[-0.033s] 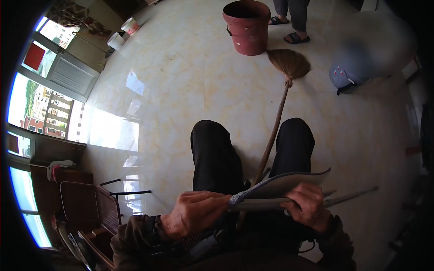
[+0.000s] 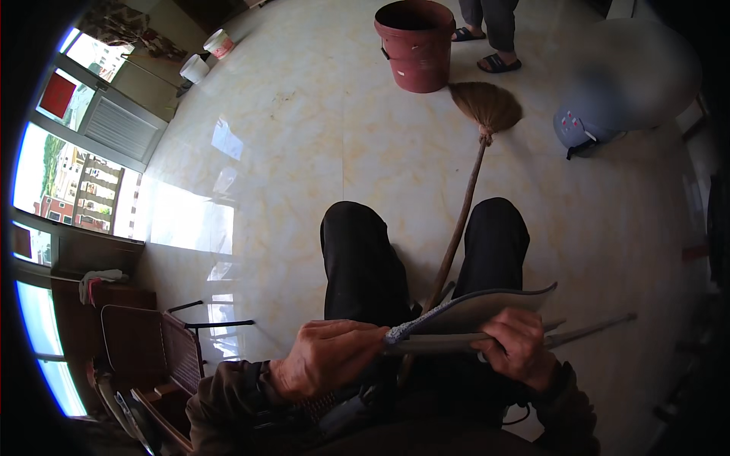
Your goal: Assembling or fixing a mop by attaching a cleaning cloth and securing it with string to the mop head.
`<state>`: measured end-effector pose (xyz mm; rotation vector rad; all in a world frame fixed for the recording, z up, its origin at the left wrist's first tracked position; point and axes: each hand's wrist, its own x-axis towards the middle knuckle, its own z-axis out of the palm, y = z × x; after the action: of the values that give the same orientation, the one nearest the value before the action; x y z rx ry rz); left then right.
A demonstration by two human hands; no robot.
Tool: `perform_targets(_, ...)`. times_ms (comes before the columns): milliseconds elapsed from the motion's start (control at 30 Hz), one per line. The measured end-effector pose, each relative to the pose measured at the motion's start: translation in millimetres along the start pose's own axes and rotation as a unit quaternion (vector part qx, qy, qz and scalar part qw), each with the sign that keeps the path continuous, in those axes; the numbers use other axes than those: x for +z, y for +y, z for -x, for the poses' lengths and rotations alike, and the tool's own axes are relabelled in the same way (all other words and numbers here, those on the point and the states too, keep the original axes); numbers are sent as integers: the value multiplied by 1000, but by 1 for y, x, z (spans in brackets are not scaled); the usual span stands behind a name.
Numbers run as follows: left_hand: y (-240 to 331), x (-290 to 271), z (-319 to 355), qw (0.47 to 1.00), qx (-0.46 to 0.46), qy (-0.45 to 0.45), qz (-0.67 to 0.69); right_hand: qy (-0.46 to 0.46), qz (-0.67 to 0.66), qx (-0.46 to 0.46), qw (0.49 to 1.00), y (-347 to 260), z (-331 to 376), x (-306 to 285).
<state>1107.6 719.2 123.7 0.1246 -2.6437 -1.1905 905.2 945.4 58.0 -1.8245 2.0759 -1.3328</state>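
Across my lap I hold a flat, bendable grey piece [image 2: 475,310] with a dark rim and a speckled, fuzzy-looking left edge; its exact kind is unclear. It looks folded, or made of two layers, with a gap between them. The fingers of my left hand [image 2: 327,357] are closed on its left end. My right hand [image 2: 521,346] grips the right side, fingers curled over the lower layer. Under the piece, a straw broom [image 2: 487,106] lies with its wooden handle [image 2: 458,235] running between my knees. The handle's near end is partly hidden.
A red bucket [image 2: 414,53] stands ahead, beside a person's sandalled feet [image 2: 498,63]. At the right is a grey helmet-like object [image 2: 578,125], partly blurred. A brown chair [image 2: 137,346] stands at the left near glazed doors [image 2: 114,125]. Two small buckets [image 2: 195,69] sit far left.
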Motion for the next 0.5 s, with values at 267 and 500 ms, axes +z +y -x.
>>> perform_targets(267,-2,0,-6,996,-52,-35,65,13,17,7,1000,-1,2,5)
perform_targets(500,-12,16,8,986,-127,-43,103,47,50,11,998,-9,8,6)
